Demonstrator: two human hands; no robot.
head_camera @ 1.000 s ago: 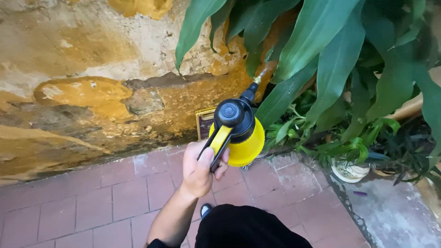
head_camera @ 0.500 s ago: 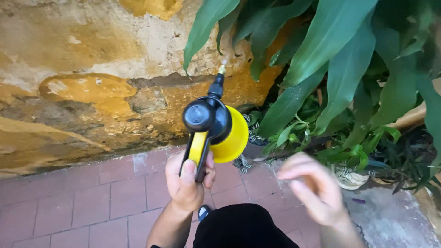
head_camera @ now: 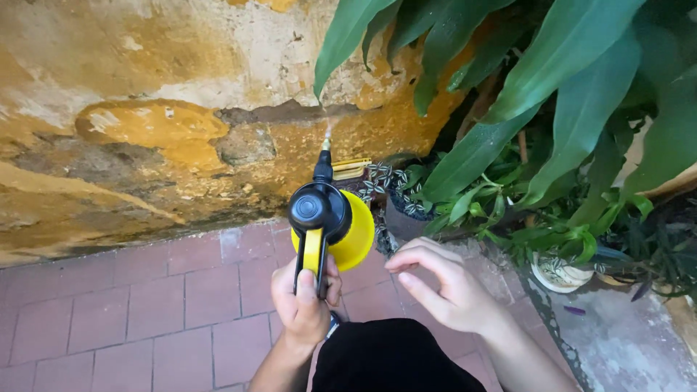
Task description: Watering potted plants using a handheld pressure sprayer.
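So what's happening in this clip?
A person stands on a red brick floor facing a peeling yellow wall. Their left hand grips the handle of a yellow and black spray bottle, nozzle aimed toward the wall and the large green leaves. The right hand hovers open beside the bottle, holding nothing. Small potted plants sit to the right.
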